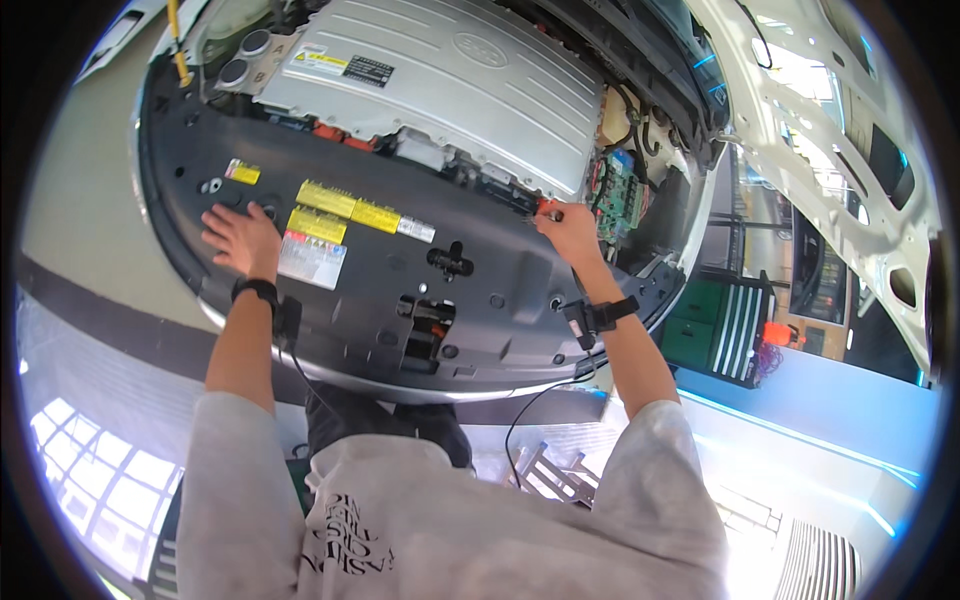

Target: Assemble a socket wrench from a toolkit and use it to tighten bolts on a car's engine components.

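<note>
My left hand (241, 238) rests with fingers spread on the black plastic front cover (390, 280), beside yellow and white labels (320, 195). My right hand (568, 228) has its fingers closed round something small and dark that I cannot make out, beside an orange connector (543, 206) at the lower edge of a large silver metal housing (440, 90). Just right of that hand sits an exposed green circuit board (618, 200). Straps with small dark devices and cables are on both of my wrists.
The raised white hood (820, 120) frames the right side. Beyond the car stand a green tool cabinet (700, 330) and an orange object (780, 334). A metal step stool (560, 470) is below the bumper. A yellow rod (178, 50) stands at the upper left.
</note>
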`<state>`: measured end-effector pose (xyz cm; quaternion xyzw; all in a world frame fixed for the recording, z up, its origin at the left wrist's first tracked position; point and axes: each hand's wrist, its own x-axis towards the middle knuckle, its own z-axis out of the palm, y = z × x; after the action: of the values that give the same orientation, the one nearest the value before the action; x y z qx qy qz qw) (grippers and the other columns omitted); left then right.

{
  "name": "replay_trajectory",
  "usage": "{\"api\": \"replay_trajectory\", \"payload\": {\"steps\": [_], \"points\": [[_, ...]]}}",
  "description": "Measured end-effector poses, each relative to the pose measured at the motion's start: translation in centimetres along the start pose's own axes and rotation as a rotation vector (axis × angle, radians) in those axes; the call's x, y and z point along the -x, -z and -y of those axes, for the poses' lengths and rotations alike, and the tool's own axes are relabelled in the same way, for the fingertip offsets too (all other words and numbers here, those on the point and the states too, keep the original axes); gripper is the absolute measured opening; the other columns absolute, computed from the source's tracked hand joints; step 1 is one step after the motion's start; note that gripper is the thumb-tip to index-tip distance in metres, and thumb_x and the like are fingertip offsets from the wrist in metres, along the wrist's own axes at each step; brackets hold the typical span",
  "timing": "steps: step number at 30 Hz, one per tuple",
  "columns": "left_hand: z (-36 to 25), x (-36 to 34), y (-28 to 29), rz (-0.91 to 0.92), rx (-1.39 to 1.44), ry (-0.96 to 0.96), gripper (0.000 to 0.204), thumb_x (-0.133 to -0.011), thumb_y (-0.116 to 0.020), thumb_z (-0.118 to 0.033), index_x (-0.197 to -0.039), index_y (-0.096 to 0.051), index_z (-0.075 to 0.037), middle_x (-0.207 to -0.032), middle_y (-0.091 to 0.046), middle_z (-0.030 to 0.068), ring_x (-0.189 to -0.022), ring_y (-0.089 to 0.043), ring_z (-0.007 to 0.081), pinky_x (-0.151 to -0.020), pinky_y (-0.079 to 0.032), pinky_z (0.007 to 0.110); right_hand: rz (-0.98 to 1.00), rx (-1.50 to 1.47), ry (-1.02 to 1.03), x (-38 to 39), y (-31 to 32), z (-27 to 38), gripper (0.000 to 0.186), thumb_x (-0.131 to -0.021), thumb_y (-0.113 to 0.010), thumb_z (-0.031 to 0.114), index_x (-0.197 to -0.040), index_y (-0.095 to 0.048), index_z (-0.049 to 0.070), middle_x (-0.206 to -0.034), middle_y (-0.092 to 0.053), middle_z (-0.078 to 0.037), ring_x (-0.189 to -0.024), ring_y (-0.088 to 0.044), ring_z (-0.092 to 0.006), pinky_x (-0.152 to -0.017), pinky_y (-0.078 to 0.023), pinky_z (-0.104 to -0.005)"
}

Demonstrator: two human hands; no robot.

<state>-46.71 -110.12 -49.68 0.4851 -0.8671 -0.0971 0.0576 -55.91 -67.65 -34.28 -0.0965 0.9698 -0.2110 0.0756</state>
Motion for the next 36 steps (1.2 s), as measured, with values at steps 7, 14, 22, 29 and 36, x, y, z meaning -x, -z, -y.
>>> {"api": "replay_trajectory", "payload": {"steps": [7,14,22,29,36], "points": [[-0.3,1.2,-0.7,-0.074,-0.008,0.032,0.066,-0.092,-0.04,-0.046,-0.143,-0.026,-0.007,-0.151,-0.019,0.0114,-0.138,-0.016,0.0364,-0.105,-0.022,0.056,-0.139,-0.168,-0.065,-8.0,-3.4,2.4,0.021,-0.072,-0.063,0.019,-0.081,-0.069,0.001,-0.059,-0.063,-0.01,-0.054,-0.059,-0.0185,-0.054,-0.045,-0.0307],[-1.0,0.5,-0.4,-0.074,-0.047,0.019,0.066,-0.091,-0.039,-0.045,-0.143,-0.025,-0.006,-0.151,-0.019,0.0132,-0.137,-0.017,0.0385,-0.105,-0.022,0.055,0.006,-0.189,-0.248,-10.6,-5.4,1.4,0.021,-0.075,-0.06,0.018,-0.083,-0.068,-0.001,-0.061,-0.065,-0.01,-0.053,-0.058,-0.0156,-0.053,-0.045,-0.0283],[-1.0,0.4,-0.2,-0.059,-0.038,0.033,0.065,-0.091,-0.039,-0.043,-0.142,-0.025,-0.005,-0.15,-0.019,0.0139,-0.137,-0.017,0.039,-0.106,-0.022,0.056,0.122,-0.361,-0.417,-11.7,-5.5,3.2,0.022,-0.079,-0.056,0.015,-0.09,-0.065,-0.002,-0.066,-0.067,-0.011,-0.044,-0.055,-0.0135,-0.042,-0.043,-0.0265],[-1.1,0.5,-0.2,-0.096,-0.02,0.019,0.064,-0.091,-0.041,-0.043,-0.141,-0.029,-0.006,-0.149,-0.023,0.0141,-0.135,-0.021,0.0394,-0.104,-0.023,0.056,0.023,-0.44,-0.568,-11.0,-6.9,4.0,0.02,-0.08,-0.052,0.009,-0.09,-0.062,-0.006,-0.065,-0.064,-0.015,-0.043,-0.053,-0.015,-0.039,-0.041,-0.0268],[-1.1,0.6,-0.3,-0.094,-0.005,0.033,0.063,-0.091,-0.042,-0.043,-0.141,-0.03,-0.007,-0.148,-0.023,0.0143,-0.135,-0.021,0.0397,-0.103,-0.025,0.058,0.079,-0.827,-0.776,-12.1,-5.6,3.1,0.013,-0.079,-0.055,0.004,-0.08,-0.056,-0.008,-0.069,-0.06,-0.02,-0.051,-0.055,-0.0208,-0.045,-0.045,-0.0303]]}}
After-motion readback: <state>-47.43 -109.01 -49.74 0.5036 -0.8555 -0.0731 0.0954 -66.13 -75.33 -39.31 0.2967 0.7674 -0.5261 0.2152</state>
